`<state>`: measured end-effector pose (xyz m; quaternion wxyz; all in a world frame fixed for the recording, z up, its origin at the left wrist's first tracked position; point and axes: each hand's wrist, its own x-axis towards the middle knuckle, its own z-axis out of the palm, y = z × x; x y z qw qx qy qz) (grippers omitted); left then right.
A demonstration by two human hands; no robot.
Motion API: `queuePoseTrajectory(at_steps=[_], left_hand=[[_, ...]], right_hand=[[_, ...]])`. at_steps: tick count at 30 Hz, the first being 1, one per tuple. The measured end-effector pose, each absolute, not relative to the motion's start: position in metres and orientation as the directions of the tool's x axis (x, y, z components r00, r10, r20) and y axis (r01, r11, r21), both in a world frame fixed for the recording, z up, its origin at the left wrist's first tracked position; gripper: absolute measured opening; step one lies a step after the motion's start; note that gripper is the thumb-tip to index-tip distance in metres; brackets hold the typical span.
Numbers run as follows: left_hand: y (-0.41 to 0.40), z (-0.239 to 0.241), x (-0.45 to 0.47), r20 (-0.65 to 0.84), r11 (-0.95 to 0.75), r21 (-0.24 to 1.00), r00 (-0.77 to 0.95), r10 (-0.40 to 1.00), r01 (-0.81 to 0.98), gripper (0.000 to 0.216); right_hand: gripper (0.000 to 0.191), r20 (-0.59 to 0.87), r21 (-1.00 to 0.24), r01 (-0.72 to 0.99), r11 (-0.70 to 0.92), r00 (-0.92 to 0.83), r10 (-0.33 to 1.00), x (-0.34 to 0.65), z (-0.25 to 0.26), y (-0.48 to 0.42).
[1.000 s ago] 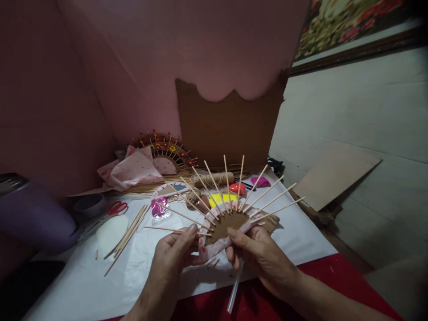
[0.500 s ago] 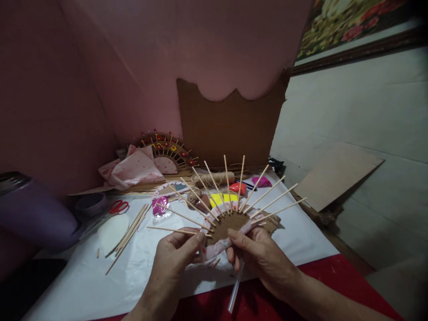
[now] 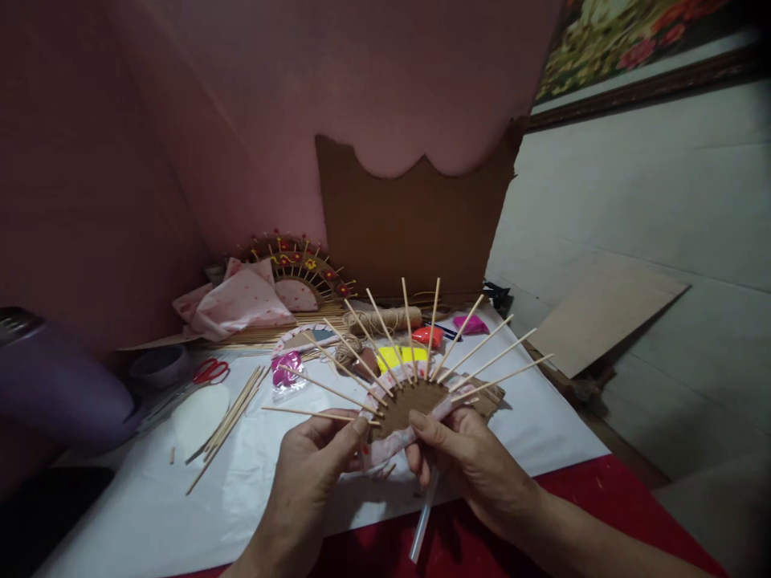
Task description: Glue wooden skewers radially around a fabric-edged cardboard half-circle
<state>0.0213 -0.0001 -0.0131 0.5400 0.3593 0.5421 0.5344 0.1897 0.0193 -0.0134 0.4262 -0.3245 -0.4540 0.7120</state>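
Between my hands is a half-round cardboard piece (image 3: pixel 405 408), its edge wrapped in pink patterned cloth, with several thin wooden sticks (image 3: pixel 406 329) fanned out along the curved side. My left hand (image 3: pixel 319 461) pinches the left corner, thumb on top by the base of the lowest stick. My right hand (image 3: pixel 470 457) grips the right part of the lower edge, thumb on the face and fingers curled beneath. A clear glue stick (image 3: pixel 423 518) also pokes down from the fingers of that hand. The undersides of both grips are hidden.
Loose sticks (image 3: pixel 224 429), red scissors (image 3: pixel 210 370) and a white oval piece (image 3: pixel 198 417) lie on the left. Behind are yellow packets (image 3: pixel 394 358), a twine roll (image 3: pixel 385 319) and a decorated fan-shaped piece (image 3: pixel 301 261). A purple bottle (image 3: pixel 57 385) stands far left.
The hands and the half-round piece have hardly moved. The background has shifted very slightly left and up in view.
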Motion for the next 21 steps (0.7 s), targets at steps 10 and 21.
queuePoseTrajectory(at_steps=[10,21], left_hand=[[0.002,-0.007,0.025,-0.219,0.175,0.906,-0.074,0.973,-0.384,0.026],[0.01,-0.014,0.018,-0.331,0.35,0.845,0.118,0.936,-0.405,0.048]], right_hand=[[0.034,-0.113,-0.892,-0.36,-0.275,-0.411,0.905,0.191,-0.01,0.019],[0.031,-0.127,-0.861,-0.405,-0.307,-0.413,0.902,0.191,-0.011,0.021]])
